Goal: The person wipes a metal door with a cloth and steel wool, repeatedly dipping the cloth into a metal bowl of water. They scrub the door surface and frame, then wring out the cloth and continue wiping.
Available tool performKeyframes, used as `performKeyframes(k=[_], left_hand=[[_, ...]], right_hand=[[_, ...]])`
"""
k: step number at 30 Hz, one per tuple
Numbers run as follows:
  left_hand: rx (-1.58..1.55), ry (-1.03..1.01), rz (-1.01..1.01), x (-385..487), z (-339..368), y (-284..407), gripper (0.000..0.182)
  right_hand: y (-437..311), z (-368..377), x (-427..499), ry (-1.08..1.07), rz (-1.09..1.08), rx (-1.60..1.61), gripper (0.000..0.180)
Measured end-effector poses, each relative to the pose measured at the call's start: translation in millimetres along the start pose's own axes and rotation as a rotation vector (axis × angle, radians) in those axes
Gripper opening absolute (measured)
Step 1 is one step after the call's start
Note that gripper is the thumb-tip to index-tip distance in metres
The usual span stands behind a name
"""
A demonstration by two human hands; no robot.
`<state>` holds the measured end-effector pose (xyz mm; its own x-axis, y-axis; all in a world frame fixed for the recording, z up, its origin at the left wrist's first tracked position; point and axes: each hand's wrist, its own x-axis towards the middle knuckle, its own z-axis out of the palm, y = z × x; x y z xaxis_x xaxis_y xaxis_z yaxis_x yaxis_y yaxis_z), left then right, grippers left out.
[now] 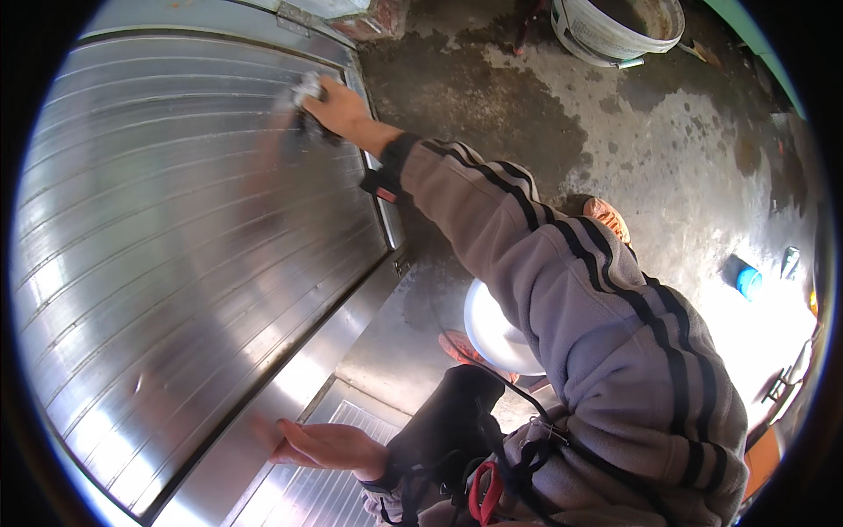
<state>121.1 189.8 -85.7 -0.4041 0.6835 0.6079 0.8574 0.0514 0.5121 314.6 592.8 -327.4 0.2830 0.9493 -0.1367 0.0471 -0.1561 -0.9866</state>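
Observation:
A ribbed metal door panel (197,197) with a shiny surface fills the left side. My right hand (339,112) is shut on a crumpled grey cloth (307,89) near the panel's upper right edge; cloth and panel seem to touch. Blur and the fingers hide part of the cloth. Low in the view, my left hand (323,444) holds nothing, its fingers loosely extended beside the smooth metal door frame (290,388). Whether the fingertips touch the frame cannot be told. Faint reflections of both hands show in the metal.
A white bucket (616,33) with a wire handle stands on the partly wet concrete floor (658,132). Between my orange shoes is a white basin (500,329), partly hidden by my sleeve. A blue object (749,283) lies at the right, near bright glare. A dark cord hangs before me.

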Motion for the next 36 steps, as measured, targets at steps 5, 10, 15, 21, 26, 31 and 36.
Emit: performKeyframes(k=[5,10,15,21,26,31,36], left_hand=[[0.101,-0.011,0.035,-0.7,-4.0,-1.4,0.037],[-0.026,0.009,0.023,-2.2,-3.4,-3.8,0.042],[0.062,-0.057,0.102,-3.5,-5.7,-5.4,0.043],[0.113,-0.005,0.112,-6.6,-3.0,-9.8,0.040],[0.213,-0.019,0.154,-6.2,1.5,2.1,0.038],[0.070,0.004,-0.042,-9.4,4.8,20.7,0.038],[0.353,-0.128,0.441,-15.4,-0.4,26.7,0.036]], right_hand=[[68.4,15.2,-78.7,-0.064,0.077,0.009,0.047],[47.1,5.2,-163.6,-0.110,-0.179,0.108,0.048],[58.0,18.4,-117.7,-0.040,-0.094,0.099,0.047],[75.6,23.0,-114.9,-0.051,0.063,-0.063,0.046],[-2.2,1.9,-202.5,-0.311,-0.231,0.217,0.053],[-59.6,-13.5,-257.9,-0.510,-0.447,0.210,0.065],[1.4,-2.9,-213.6,-0.252,-0.441,0.142,0.051]])
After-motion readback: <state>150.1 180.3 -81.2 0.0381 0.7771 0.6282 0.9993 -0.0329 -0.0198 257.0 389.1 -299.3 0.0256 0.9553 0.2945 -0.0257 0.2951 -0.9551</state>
